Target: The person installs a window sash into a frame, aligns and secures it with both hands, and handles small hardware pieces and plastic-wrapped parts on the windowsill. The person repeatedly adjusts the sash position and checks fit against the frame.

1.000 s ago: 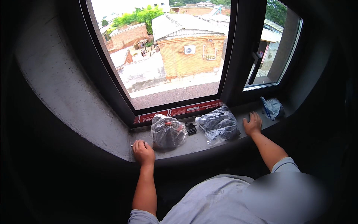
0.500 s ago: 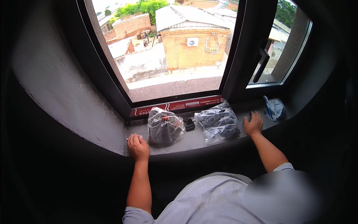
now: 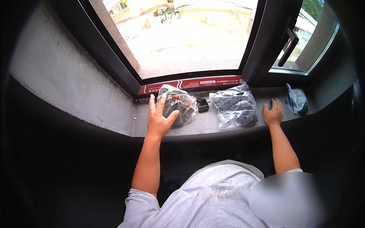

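Observation:
Over the left side of a clear plastic bag [image 3: 185,102] with dark contents and some reddish pieces, my left hand [image 3: 159,119] has its fingers spread; whether they press on the plastic I cannot tell. My right hand [image 3: 273,113] rests on the sill with fingers apart, holding nothing. It lies between a bigger clear bag [image 3: 235,107] of dark items and a small clear bag [image 3: 298,100] with a blue edge. Small black parts [image 3: 203,105] sit between the two larger bags.
The grey windowsill [image 3: 205,121] runs under a dark window frame [image 3: 114,72], with a red printed strip [image 3: 190,83] along its bottom. A black window handle [image 3: 289,47] is at the right. A tiny white bit [image 3: 135,118] lies on the sill's left end.
My left hand has left the sill's left end, moved right to the bag and spread its fingers. My right hand stays beside the bigger bag. The whole view has tilted downward.

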Demonstrator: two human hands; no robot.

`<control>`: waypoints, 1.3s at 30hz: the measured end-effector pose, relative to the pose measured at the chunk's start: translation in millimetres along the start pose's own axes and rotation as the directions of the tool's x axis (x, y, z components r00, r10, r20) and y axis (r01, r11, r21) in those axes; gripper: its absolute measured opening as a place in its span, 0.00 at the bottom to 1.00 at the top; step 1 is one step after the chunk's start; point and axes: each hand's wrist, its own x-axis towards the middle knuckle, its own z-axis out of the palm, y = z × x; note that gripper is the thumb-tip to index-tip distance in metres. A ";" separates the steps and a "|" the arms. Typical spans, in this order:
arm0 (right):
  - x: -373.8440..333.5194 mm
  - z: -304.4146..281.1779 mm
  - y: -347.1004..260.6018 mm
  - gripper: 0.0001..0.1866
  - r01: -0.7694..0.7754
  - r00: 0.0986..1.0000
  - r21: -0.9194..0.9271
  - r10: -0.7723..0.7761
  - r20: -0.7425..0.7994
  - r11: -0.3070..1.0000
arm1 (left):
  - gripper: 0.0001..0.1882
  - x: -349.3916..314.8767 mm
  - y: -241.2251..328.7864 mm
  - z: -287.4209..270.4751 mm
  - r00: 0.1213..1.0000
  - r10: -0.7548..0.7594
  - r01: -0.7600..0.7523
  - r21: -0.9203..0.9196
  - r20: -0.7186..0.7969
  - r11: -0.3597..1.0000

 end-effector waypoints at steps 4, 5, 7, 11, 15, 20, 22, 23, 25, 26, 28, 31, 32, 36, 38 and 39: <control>-0.5 -3.6 -3.5 0.28 -0.013 1.000 0.006 0.013 0.001 1.000 | 0.38 -3.3 -15.8 11.9 0.997 -0.067 0.067 -0.004 -0.036 0.998; -2.4 -4.1 -4.0 0.28 -0.014 1.000 0.005 0.014 0.004 1.000 | 0.38 -6.6 -16.9 12.2 0.994 -0.097 0.096 -0.035 -0.056 0.995; -0.9 -4.2 -2.3 0.28 -0.015 1.000 -0.005 0.015 0.011 1.000 | 0.35 -11.6 -15.9 9.6 0.977 -0.174 0.179 0.028 -0.120 0.984; 2.0 0.8 2.8 0.28 -0.002 1.000 -0.001 0.002 0.006 1.000 | 0.34 -25.9 -26.3 -2.2 0.955 -0.244 0.262 0.093 -0.171 0.961; 0.1 -0.5 3.3 0.28 -0.021 1.000 -0.020 0.021 0.016 1.000 | 0.31 -28.1 -23.9 -16.5 0.967 -0.151 0.194 0.209 -0.203 0.959; -1.4 -9.7 0.8 0.28 -0.040 0.998 -0.035 0.041 0.054 0.999 | 0.16 1.4 -2.4 -40.0 0.957 0.057 -0.040 0.066 -0.283 0.997; -1.4 -8.4 -2.6 0.28 -0.042 0.998 -0.033 0.044 0.052 0.999 | 0.08 19.1 20.4 -43.5 0.950 0.150 -0.156 0.000 -0.276 0.988; -1.4 -9.2 -5.3 0.29 -0.051 0.997 -0.024 0.052 0.061 0.998 | 0.06 27.6 28.0 -42.7 0.954 0.176 -0.179 0.008 -0.242 0.984; -0.5 -5.5 -4.4 0.29 -0.050 0.997 -0.012 0.050 0.058 0.999 | 0.05 44.2 37.6 -34.3 0.961 0.215 -0.226 -0.043 -0.173 0.973; 0.2 -5.0 -4.8 0.29 -0.051 0.997 -0.007 0.051 0.056 0.999 | 0.04 53.2 42.0 -28.0 0.958 0.240 -0.251 -0.057 -0.155 0.966; -1.3 -4.9 -4.3 0.29 -0.053 0.997 0.003 0.053 0.051 0.999 | 0.04 71.7 58.9 -16.4 0.952 0.287 -0.296 -0.082 -0.103 0.952; -2.8 -7.2 -6.5 0.29 -0.086 0.994 -0.007 0.086 0.064 0.996 | 0.08 96.1 82.3 0.0 0.931 0.337 -0.355 -0.131 -0.143 0.926; -2.0 -5.5 -6.7 0.30 -0.090 0.994 0.008 0.090 0.067 0.996 | 0.09 100.4 98.7 -0.7 0.949 0.284 -0.306 -0.184 -0.136 0.934; -0.5 -4.9 -7.3 0.30 -0.102 0.991 0.010 0.101 0.094 0.995 | 0.11 133.6 145.9 5.2 0.937 0.329 -0.350 -0.367 -0.121 0.862; -1.5 -3.9 -5.2 0.31 -0.098 0.991 0.005 0.097 0.092 0.995 | 0.11 151.8 179.7 11.0 0.925 0.375 -0.356 -0.470 -0.058 0.807; -1.5 -5.7 -5.7 0.31 -0.099 0.991 0.004 0.098 0.095 0.995 | 0.11 163.8 195.1 17.7 0.899 0.430 -0.408 -0.510 -0.080 0.758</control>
